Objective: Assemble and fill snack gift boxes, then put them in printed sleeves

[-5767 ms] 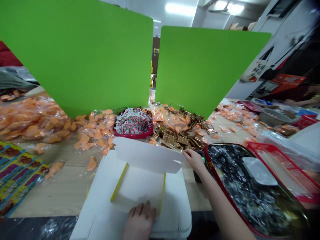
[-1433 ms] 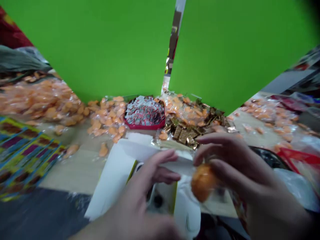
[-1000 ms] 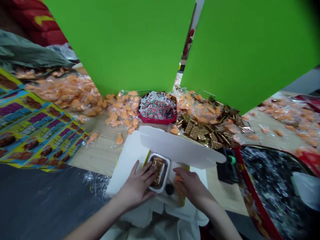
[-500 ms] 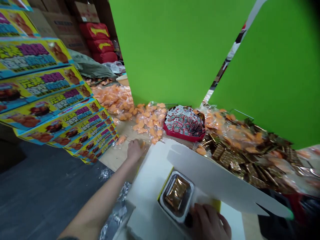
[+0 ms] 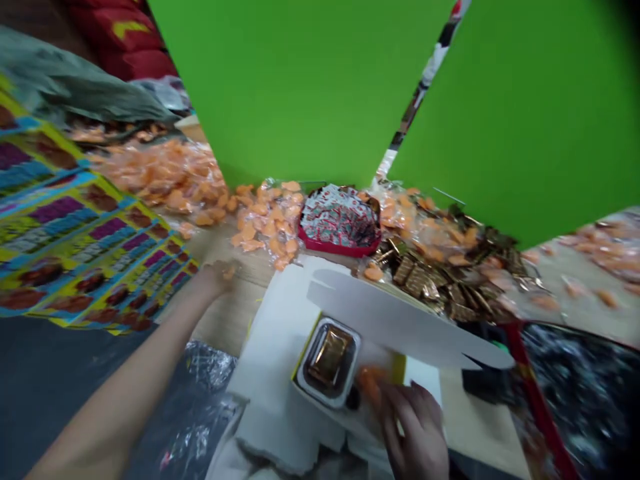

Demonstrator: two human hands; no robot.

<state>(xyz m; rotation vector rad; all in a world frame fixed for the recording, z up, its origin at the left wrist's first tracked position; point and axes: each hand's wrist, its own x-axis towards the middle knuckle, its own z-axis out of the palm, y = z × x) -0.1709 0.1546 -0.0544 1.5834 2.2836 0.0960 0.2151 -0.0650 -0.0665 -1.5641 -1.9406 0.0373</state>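
My right hand (image 5: 415,423) is over the right part of an open white box (image 5: 280,373), its fingers closed at a small orange packet (image 5: 371,381). Motion blurs that packet. Beside it in the box sits a foil tray (image 5: 345,383) with a gold-brown sachet (image 5: 331,357) on top. A dark round thing shows between the tray and my fingers. My left hand (image 5: 213,280) reaches out to the left over the wooden table, fingers curled, with a bit of orange (image 5: 229,272) at the fingertips; it is blurred too.
Colourful printed boxes (image 5: 90,247) are stacked at the left. Behind the white box stands a red tray (image 5: 340,247) of small sachets, between heaps of orange packets (image 5: 270,223) and gold-brown sachets (image 5: 425,273). Green panels (image 5: 300,93) rise behind; a red-edged container (image 5: 540,400) is at the right.
My left hand has moved left across the table, the orange bit moving with it. At my right fingertips an orange packet now shows. The view has shifted, showing more of the right side.
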